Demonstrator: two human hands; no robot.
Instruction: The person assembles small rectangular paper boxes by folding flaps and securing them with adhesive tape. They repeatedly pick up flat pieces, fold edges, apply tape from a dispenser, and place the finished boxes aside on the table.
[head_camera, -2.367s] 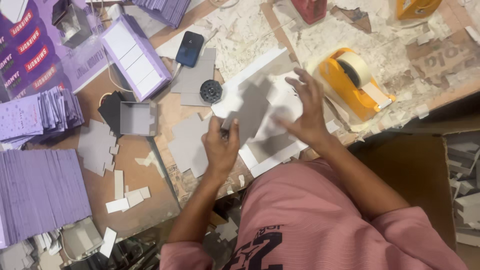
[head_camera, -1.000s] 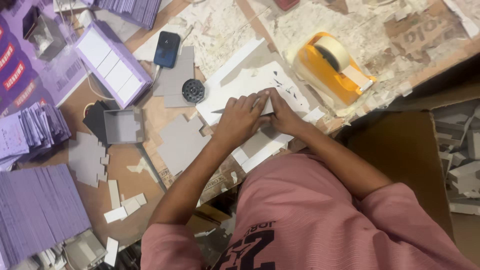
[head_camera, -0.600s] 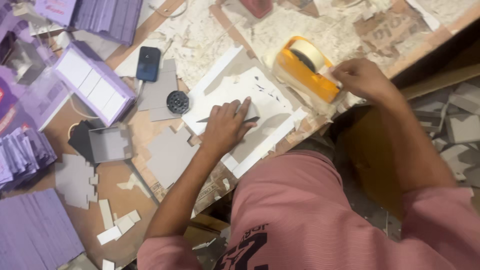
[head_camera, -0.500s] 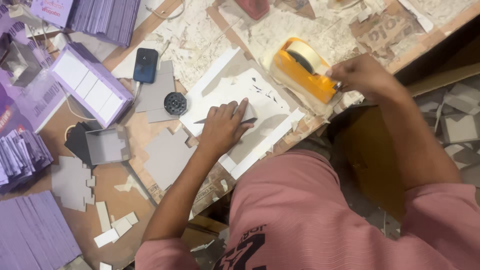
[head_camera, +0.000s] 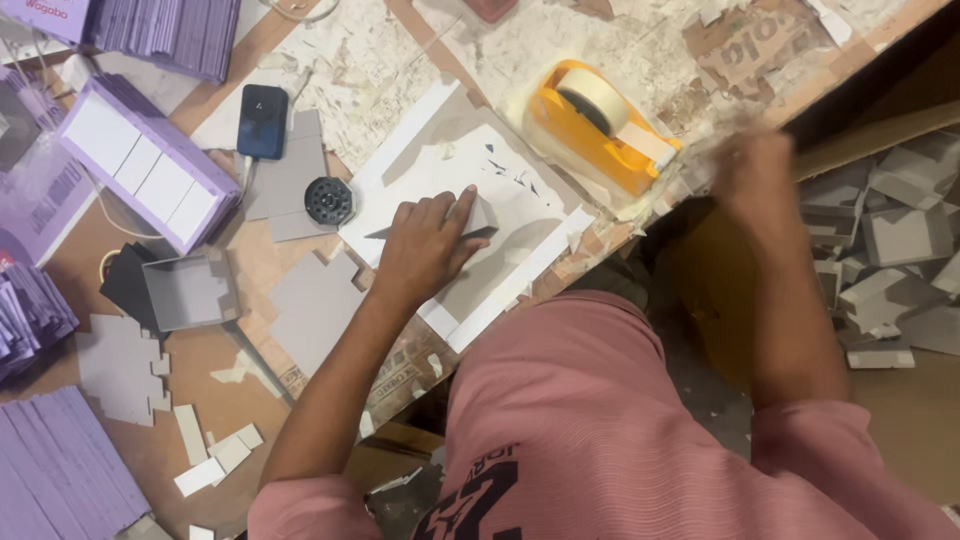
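My left hand (head_camera: 425, 245) lies on a folded grey cardboard piece (head_camera: 482, 217) and holds it down on a white sheet (head_camera: 530, 185) at the table's edge. My right hand (head_camera: 755, 175) is blurred, just right of an orange tape dispenser (head_camera: 590, 125) with a roll of pale tape. A tape end sticks out of the dispenser towards that hand. Whether the right hand holds anything cannot be made out.
A dark phone (head_camera: 263, 120), a black round lid (head_camera: 328, 200), a purple-edged tray (head_camera: 150, 165), a small open grey box (head_camera: 190, 290) and flat grey cutouts (head_camera: 315, 310) lie to the left. Purple sheets (head_camera: 50, 470) are stacked at bottom left. Folded grey boxes (head_camera: 900, 230) pile up at right.
My right hand left the cardboard, reached to the tape dispenser, and now pulls away to the right of it. My left hand stays on the grey piece.
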